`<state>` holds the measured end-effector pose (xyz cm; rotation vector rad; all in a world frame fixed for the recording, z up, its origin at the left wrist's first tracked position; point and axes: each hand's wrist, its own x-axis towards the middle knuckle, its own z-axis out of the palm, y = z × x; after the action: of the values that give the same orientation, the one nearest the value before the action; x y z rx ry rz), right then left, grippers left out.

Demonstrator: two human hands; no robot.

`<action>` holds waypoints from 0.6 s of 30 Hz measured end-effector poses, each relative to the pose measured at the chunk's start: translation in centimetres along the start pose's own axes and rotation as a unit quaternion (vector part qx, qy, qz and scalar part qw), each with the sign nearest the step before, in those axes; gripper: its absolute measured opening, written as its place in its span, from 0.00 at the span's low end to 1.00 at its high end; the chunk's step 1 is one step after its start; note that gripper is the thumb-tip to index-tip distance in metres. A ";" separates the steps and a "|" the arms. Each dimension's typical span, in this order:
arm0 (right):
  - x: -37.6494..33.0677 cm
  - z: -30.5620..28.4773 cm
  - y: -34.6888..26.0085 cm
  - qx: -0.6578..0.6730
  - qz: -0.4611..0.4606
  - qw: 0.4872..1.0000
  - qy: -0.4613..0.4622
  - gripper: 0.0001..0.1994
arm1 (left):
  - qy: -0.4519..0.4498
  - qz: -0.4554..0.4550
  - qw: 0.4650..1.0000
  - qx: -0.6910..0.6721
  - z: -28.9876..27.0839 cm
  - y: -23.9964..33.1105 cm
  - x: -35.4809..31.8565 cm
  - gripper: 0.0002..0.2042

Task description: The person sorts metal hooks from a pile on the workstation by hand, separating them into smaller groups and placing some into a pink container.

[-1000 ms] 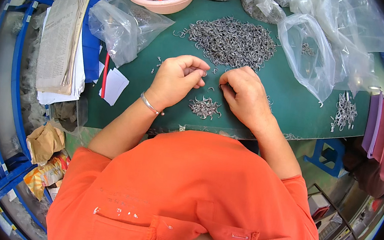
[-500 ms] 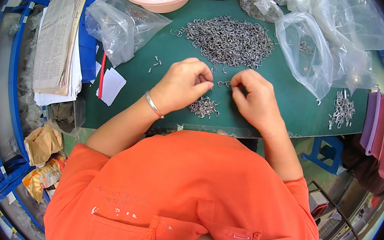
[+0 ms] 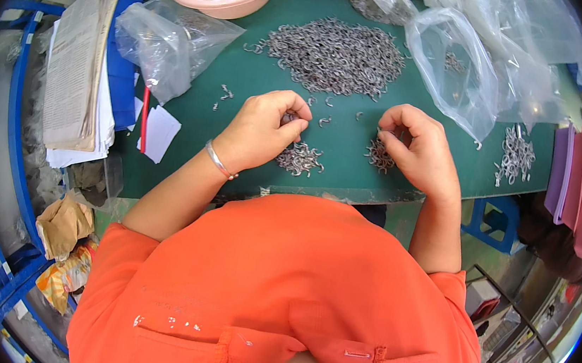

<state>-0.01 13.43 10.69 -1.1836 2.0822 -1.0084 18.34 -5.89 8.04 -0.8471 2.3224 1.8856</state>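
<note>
My left hand, with a bangle at the wrist, is closed with its thumb against the curled fingers. Some small curved metal hooks show inside the curl. Just below it lies a small heap of hooks. My right hand pinches thumb to forefinger, a tiny metal hook showing at the tips. Beside and partly under it sits another small heap of hooks. A few loose hooks lie between the hands. Beyond them spreads a large pile of hooks on the green table.
A pink basket holding metal parts stands at the far left. Clear plastic bags cover the far right, another bag the left, near newspapers and a red pen. Metal rings lie at the right edge.
My right hand has moved right, away from the loose hooks in the middle, to the small right-hand heap, which now shows. My left hand stays closed near its heap. The view has shifted slightly.
</note>
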 end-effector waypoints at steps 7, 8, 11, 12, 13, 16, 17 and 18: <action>-1.9 -1.3 1.2 0.050 0.077 0.996 -0.019 0.07 | -0.062 0.302 0.933 0.185 4.3 2.0 2.6 0.06; -2.0 -1.2 1.0 0.035 0.057 0.998 -0.014 0.07 | -0.072 0.301 0.935 0.174 5.3 2.3 3.0 0.07; -2.2 -1.2 0.9 0.006 0.017 1.000 0.007 0.06 | -0.085 0.292 0.936 0.175 7.3 2.7 3.2 0.09; -2.5 -1.1 1.3 0.007 0.019 1.000 0.021 0.06 | -0.091 0.294 0.937 0.167 7.5 3.1 2.8 0.10; -2.6 -1.2 1.5 0.008 0.021 0.999 0.035 0.05 | -0.096 0.296 0.937 0.160 7.5 3.5 2.4 0.10; -2.4 -1.1 1.7 0.041 0.041 0.996 0.062 0.05 | -0.109 0.316 0.931 0.146 7.0 3.5 2.0 0.12; -2.2 -0.9 1.7 0.034 0.031 0.997 0.062 0.05 | -0.109 0.327 0.928 0.144 6.7 3.4 1.9 0.12; -1.9 -0.6 1.7 0.027 0.021 0.997 0.063 0.05 | -0.090 0.330 0.928 0.146 6.3 3.3 2.0 0.11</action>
<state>-0.34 15.84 9.82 -1.0709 2.1515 -1.1397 13.32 -0.49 8.66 0.1687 2.8788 1.5994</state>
